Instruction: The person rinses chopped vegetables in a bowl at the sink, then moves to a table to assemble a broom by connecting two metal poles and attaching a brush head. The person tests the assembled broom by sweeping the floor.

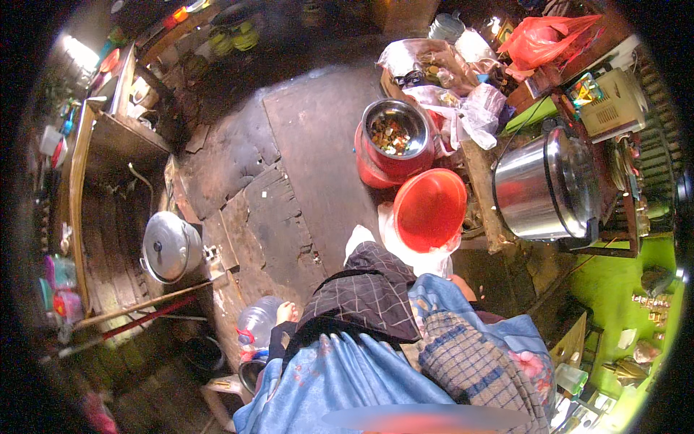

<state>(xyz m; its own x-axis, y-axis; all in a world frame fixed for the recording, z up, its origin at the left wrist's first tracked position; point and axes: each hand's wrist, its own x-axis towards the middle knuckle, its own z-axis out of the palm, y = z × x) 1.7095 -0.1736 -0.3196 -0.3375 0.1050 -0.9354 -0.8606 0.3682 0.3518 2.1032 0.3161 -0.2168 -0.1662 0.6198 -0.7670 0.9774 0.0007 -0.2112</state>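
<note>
My left hand [287, 312] is beside my thigh, its fingers curled in, next to a clear plastic water jug [259, 318]. I make out nothing in its fingers. My right hand [463, 287] shows only partly past the blue patterned cloth [441, 291], below the red basin [431, 210]; its fingers are too hidden to read. The basin is tilted toward me and rests against white plastic [405, 249]. Beyond it, a metal bowl [395, 129] with small mixed scraps stands on a red container [372, 170].
A large steel pot [546, 186] stands at the right, by a wooden stand [486, 189]. Plastic bags [470, 108] are heaped at the back right. At the left, a lidded aluminium pot [170, 246] sits by a wooden frame [81, 217]. The worn board floor [311, 145] has cracked patches.
</note>
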